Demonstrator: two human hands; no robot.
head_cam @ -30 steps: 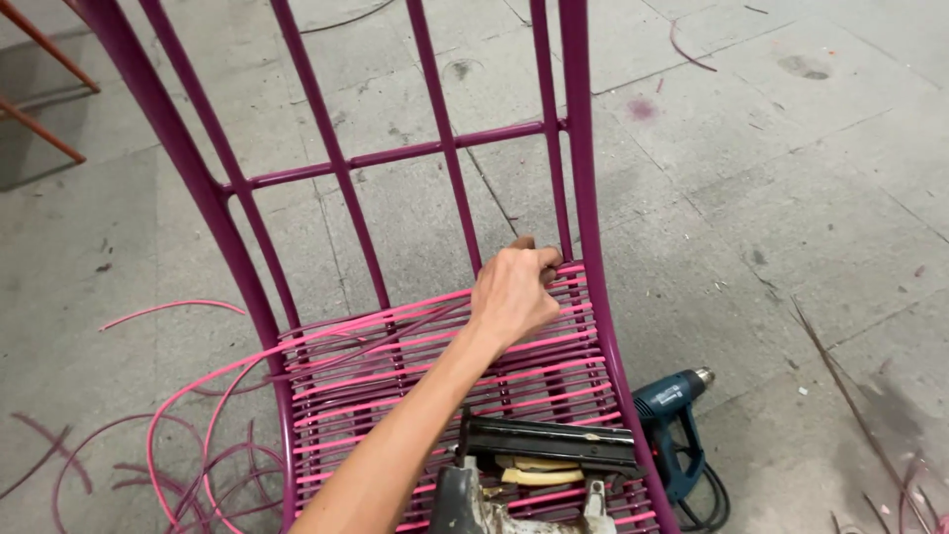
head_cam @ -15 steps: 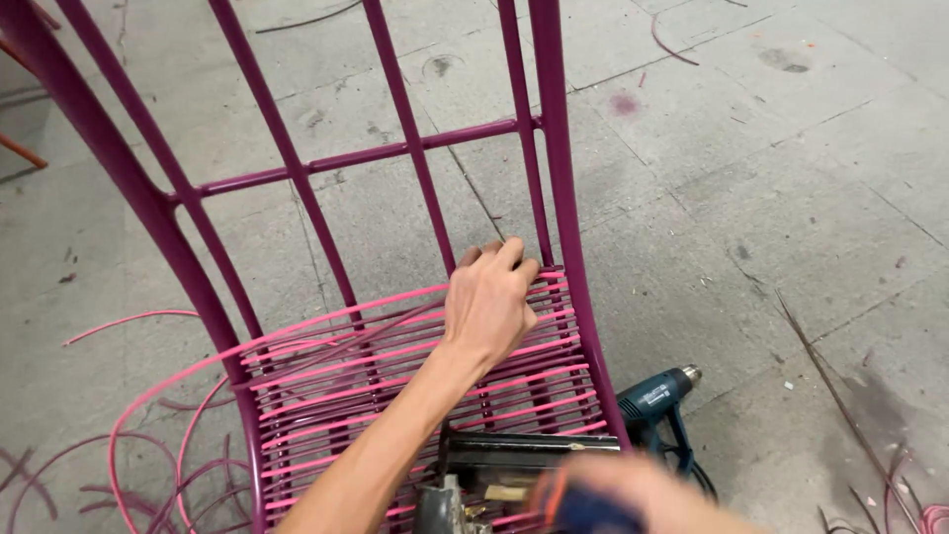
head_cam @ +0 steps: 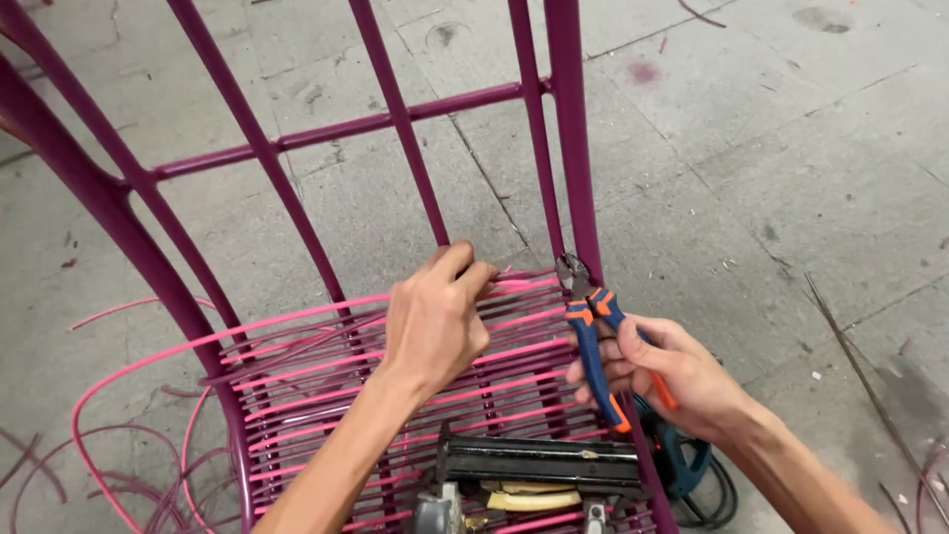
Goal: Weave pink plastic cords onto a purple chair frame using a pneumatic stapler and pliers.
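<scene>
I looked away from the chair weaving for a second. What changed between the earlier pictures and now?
The right hand has come up into view holding blue-and-orange cutting pliers, their tip raised to the pink cord by the frame's right post. The left hand stayed pinching the cord at the seat's back edge. The black tool on the seat and the blue tool on the floor have not moved.

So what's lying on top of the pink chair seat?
A black stapler-like tool lies across the pink woven seat, with a yellowish part below it. The left hand rests on the cords; what's under the palm is hidden.
</scene>
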